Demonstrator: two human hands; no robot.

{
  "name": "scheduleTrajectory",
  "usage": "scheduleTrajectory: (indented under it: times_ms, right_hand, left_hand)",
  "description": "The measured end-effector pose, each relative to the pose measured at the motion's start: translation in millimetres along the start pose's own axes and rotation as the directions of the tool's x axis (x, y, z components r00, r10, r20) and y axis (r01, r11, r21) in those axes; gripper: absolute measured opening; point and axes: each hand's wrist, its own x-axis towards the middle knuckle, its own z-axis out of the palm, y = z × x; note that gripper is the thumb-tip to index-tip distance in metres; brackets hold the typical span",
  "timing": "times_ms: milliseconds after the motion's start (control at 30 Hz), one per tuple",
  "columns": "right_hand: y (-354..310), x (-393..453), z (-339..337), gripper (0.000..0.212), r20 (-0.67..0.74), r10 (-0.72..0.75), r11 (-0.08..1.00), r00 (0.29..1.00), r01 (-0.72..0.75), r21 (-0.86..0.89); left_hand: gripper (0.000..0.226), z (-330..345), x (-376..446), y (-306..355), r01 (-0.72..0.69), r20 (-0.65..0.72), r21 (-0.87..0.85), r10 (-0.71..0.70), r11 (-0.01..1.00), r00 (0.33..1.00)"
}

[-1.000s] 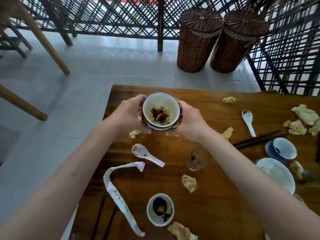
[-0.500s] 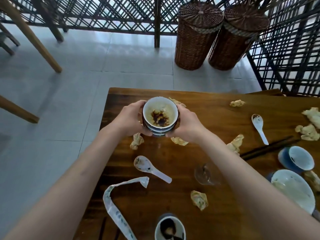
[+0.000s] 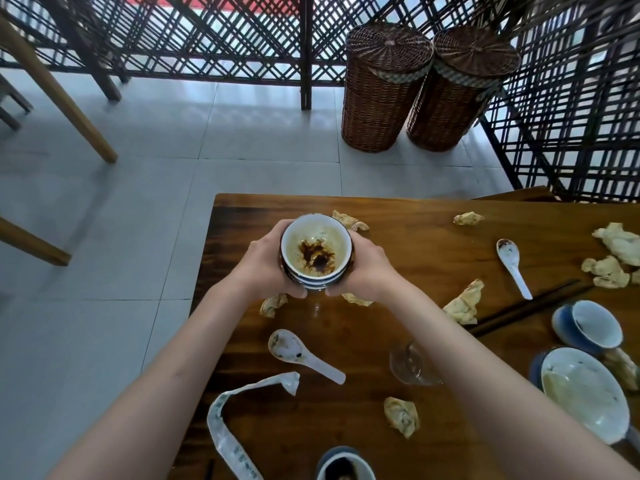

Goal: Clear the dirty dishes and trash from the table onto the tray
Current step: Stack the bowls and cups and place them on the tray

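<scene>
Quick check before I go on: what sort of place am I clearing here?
Probably a restaurant or teahouse dining area after a meal: a wooden table strewn with dirty bowls, soup spoons and crumpled napkins, lattice screens as partitions, and lidded wicker baskets on the tiled floor.

— Where does the view sit?

— There is one camera, worn on the person's head. It looks forward and steeply down across both forearms to the wooden table (image 3: pixel 415 216).

— How near is it?

— Near enough that the arms fill the lower corners. The wide lens bends the table's edges.

— Which way does it face?

— Toward the table's far left corner. Beyond that are the pale floor tiles (image 3: pixel 173 168), two wicker baskets (image 3: pixel 381 91) and a dark lattice screen (image 3: pixel 207 36).

— Is there any second view?

— No, so there is no overlap.
</scene>
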Motion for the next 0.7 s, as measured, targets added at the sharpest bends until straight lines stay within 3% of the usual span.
scheduleTrajectory:
  times_ms: [167,367,700]
  right_hand:
    - [2,-1,5,0.095,0.017,0.005,1.000,1.000,-0.005,0.028]
    - [-1,-4,-2,0.090,-0.019,-0.030,0.999,0.999,0.030,-0.019]
    - [-8,-83,-93,0.083,-0.135,-0.145,0.989,0.980,0.139,-0.051]
  left_hand:
    - [0.110,4,-1,-4,-0.001,-0.030,0.003,0.001,1.000,1.000]
    - [0.110,0,-5,5,-0.057,-0.043,0.031,0.059,0.998,0.997]
    - [0.107,3,-27,111,-0.264,0.002,0.095,0.265,0.960,0.964]
